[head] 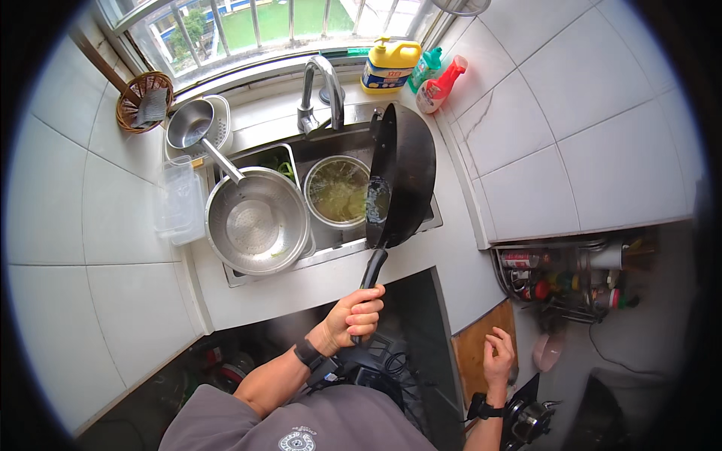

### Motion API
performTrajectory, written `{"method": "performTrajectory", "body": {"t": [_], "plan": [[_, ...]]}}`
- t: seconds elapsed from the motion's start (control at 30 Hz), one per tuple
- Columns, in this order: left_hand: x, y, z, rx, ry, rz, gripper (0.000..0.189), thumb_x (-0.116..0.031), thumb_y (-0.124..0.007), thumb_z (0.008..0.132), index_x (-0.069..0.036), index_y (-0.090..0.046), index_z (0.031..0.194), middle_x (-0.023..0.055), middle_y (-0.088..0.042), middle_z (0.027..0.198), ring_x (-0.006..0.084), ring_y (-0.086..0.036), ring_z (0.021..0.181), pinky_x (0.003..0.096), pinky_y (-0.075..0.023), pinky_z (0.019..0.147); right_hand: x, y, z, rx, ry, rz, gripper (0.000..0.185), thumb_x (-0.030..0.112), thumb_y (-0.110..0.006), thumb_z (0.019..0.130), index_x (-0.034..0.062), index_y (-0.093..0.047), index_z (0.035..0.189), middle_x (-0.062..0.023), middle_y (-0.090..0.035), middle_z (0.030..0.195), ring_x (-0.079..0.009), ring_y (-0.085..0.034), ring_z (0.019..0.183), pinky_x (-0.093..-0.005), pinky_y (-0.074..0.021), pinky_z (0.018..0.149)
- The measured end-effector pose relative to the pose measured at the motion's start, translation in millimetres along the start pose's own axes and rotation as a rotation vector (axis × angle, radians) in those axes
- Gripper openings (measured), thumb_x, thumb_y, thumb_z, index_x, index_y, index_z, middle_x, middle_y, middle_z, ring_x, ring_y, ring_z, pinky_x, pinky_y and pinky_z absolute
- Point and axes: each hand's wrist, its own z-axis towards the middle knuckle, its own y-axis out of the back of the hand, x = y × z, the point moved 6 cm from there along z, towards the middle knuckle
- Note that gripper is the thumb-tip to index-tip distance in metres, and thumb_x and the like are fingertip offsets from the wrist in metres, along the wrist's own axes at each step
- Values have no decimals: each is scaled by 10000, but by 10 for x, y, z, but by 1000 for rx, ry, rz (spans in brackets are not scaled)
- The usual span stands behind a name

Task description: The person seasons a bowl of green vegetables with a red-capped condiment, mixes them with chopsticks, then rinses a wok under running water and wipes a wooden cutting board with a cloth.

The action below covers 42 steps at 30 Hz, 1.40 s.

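Note:
My left hand [356, 318] is wrapped around the black handle of a dark wok [409, 169]. The wok is held tilted over the right side of the sink, its open side facing left. Some liquid shows inside near its lip. Beneath that lip, in the sink [333, 239], a round metal basin [316, 217] contains cloudy yellowish liquid; the wok hides its right edge. My right hand [498, 358] hangs by a wooden board [476, 349] at the right, fingers loosely bent and apart, holding nothing.
A perforated steel colander [254, 225] rests over the left of the sink, with a steel ladle [192, 127] above it. The faucet [321, 84] arches behind. Near the window stand a yellow pump jug [389, 67] and a red spray bottle [437, 90]. A condiment rack [547, 276] is at right.

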Motion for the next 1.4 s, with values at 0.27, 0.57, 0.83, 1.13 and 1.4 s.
{"method": "performTrajectory", "body": {"t": [0.27, 0.57, 0.83, 1.13, 1.4], "plan": [[-55, -138, -2, 90, 23, -87, 422, -420, -308, 1142, -55, -502, 1059, -43, -377, 589, 55, -336, 412, 215, -301, 342, -33, -26, 145, 28, 30, -38, 123, -50, -647, 902, -46, -698, 1014, -169, -671, 1219, -290, -681, 1009, -326, -551, 849], [7, -115, -57, 81, 71, -68, 395, -398, -311, 1147, -80, -514, 1030, -57, -372, 585, 38, -322, 397, 207, -296, 337, 205, -134, 389, 38, 78, -41, 129, -31, -655, 886, -39, -708, 1004, -199, -683, 1196, -364, -667, 1098, -404, -528, 965], [16, -135, -104, 49, 73, -44, 393, -401, -318, 1146, -85, -518, 1024, -64, -367, 584, 35, -312, 397, 207, -291, 339, 346, -143, 463, 37, 88, -11, 130, -16, -658, 890, -40, -711, 1005, -200, -678, 1212, -366, -663, 1115, -403, -529, 967], [-23, -145, -158, 24, 76, -10, 374, -389, -324, 1147, -93, -513, 1016, -69, -361, 582, 33, -311, 396, 204, -292, 340, 348, -161, 366, 41, 80, -35, 125, -12, -656, 893, -45, -715, 999, -203, -676, 1217, -367, -659, 1122, -405, -531, 964], [4, -160, -149, 25, 106, -8, 370, -381, -317, 1149, -92, -494, 1003, -66, -363, 571, 32, -316, 386, 196, -282, 325, 354, -125, 315, 32, 59, -38, 127, -17, -656, 887, -43, -717, 996, -200, -675, 1223, -367, -658, 1127, -401, -532, 963]]}}
